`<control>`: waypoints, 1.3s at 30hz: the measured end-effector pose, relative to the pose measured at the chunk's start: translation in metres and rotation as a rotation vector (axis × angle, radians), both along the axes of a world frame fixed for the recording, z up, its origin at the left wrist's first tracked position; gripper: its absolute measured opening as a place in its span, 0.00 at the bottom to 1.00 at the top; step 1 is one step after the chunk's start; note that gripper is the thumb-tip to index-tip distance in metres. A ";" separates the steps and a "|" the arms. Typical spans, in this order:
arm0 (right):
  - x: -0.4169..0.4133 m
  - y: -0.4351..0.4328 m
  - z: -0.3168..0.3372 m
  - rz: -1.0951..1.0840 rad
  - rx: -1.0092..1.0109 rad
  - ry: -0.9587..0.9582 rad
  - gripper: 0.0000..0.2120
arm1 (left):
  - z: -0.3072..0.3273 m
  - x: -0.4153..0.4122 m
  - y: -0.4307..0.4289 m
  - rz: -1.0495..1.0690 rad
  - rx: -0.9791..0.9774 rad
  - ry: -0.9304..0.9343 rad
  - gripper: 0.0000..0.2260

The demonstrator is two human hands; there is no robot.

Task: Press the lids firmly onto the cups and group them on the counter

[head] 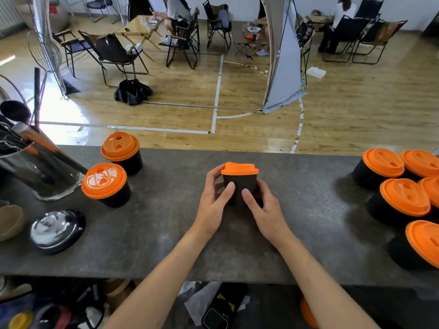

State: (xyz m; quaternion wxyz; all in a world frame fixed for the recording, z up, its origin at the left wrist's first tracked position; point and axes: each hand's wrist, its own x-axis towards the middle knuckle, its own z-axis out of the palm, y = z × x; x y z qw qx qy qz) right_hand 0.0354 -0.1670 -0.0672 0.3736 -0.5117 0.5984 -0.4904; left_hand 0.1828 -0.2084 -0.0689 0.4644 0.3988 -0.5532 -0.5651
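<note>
I have both hands on one black cup (240, 188) in the middle of the frame, standing on the gray counter (166, 233). My left hand (215, 205) wraps the cup's left side, with a fingertip up by the orange lid (239, 168). My right hand (263, 210) wraps the right side lower down. Both grips are clamped on the cup, thumbs at the front. The lid sits on top and looks a bit higher on its right edge, so I think it may not be snapped all the way. To do this well, I would keep the cup flat on the counter, hold the cup lightly so it does not crush, and push down all around the lid's rim until it sits level. Then it should go to a group. Five lidded cups (403, 198) stand close together at the right edge of the frame. Two more lidded cups (105, 184) stand at the left, near a shiny metal jug (45, 174) with tools in it.
</note>
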 end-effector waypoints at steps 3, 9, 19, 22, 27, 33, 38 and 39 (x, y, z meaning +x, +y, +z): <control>-0.002 -0.001 -0.001 -0.037 -0.013 -0.059 0.17 | 0.000 0.001 0.002 -0.072 -0.052 -0.072 0.33; -0.006 0.000 0.001 -0.141 -0.029 -0.190 0.26 | -0.001 -0.002 0.005 -0.124 -0.197 -0.241 0.46; -0.007 0.000 0.007 -0.093 -0.045 -0.170 0.22 | -0.005 -0.006 0.002 0.026 -0.279 -0.224 0.42; -0.006 0.002 0.008 -0.026 -0.040 -0.159 0.28 | -0.005 -0.005 0.004 0.048 -0.343 -0.246 0.42; -0.006 0.003 0.008 -0.039 0.018 -0.230 0.27 | -0.009 -0.007 0.007 0.048 -0.433 -0.295 0.45; -0.009 0.003 0.008 -0.013 0.007 -0.228 0.30 | -0.010 -0.006 0.007 0.113 -0.512 -0.363 0.41; -0.010 0.001 0.004 -0.045 0.006 -0.275 0.31 | -0.013 -0.008 0.009 0.087 -0.587 -0.395 0.43; -0.011 0.001 0.003 -0.035 0.015 -0.308 0.29 | -0.013 -0.008 0.009 0.087 -0.586 -0.393 0.43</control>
